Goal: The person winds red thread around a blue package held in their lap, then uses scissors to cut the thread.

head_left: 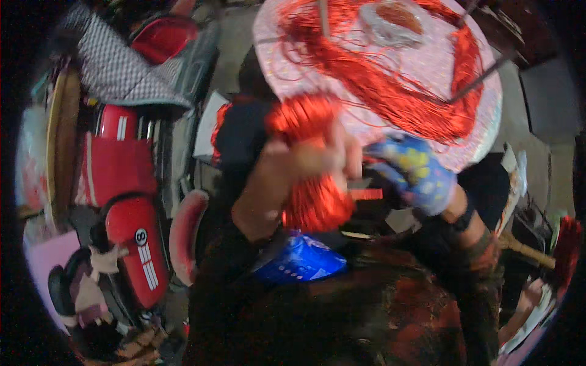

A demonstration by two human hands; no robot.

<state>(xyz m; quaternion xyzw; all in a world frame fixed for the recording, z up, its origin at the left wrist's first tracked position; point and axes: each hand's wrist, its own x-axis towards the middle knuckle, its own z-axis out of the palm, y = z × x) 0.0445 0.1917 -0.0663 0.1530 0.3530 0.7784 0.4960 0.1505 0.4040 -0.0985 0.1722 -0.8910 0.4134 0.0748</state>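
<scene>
My bare left hand (293, 161) is closed round the middle of a thick hank of shiny red cord (317, 204), which bulges out above and below the fingers. To its right is my right hand (418, 174) in a blue patterned glove, its fingertips pinched together towards the hank. Blur hides what lies between those fingertips. Beyond both hands, a long loose skein of red cord (366, 76) lies in a bent loop on a round pink glittery tabletop (271, 61). Thin rods (482, 79) stand up from the tabletop among the strands.
A clear plastic bag (394, 24) with something brownish inside sits on the tabletop. A blue packet (299, 259) rests near my lap. At left are a red ride-on toy vehicle (137, 244), a red cloth (119, 168) and a checked pad (116, 67). A wooden handle (528, 250) juts in at right.
</scene>
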